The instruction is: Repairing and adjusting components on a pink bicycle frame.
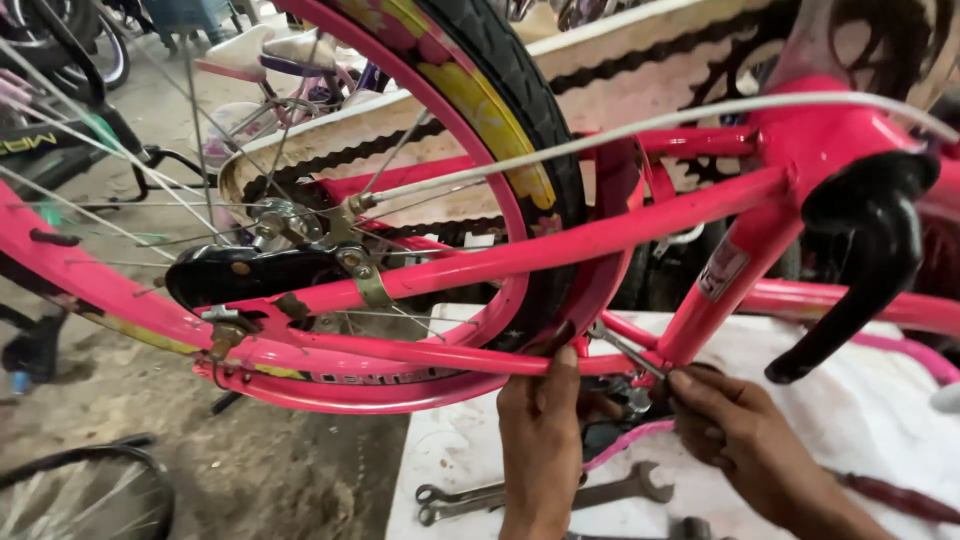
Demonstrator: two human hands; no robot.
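Observation:
A pink bicycle frame [600,235] lies across the view with its rear wheel [500,110], black tyre and chain [400,145]. My left hand [540,430] reaches up under the lower pink tube, thumb pressed against it near the mudguard. My right hand [735,430] pinches a slim metal tool [625,350] that points up-left at a fitting where the tubes meet. What the left hand's fingers hold is hidden behind the tube.
A white table [460,470] below carries several spanners [560,492]. A black pedal crank [860,260] hangs at right. A brake cable [640,125] runs across. Dirt floor and another wheel [80,490] sit at lower left; more bicycles stand behind.

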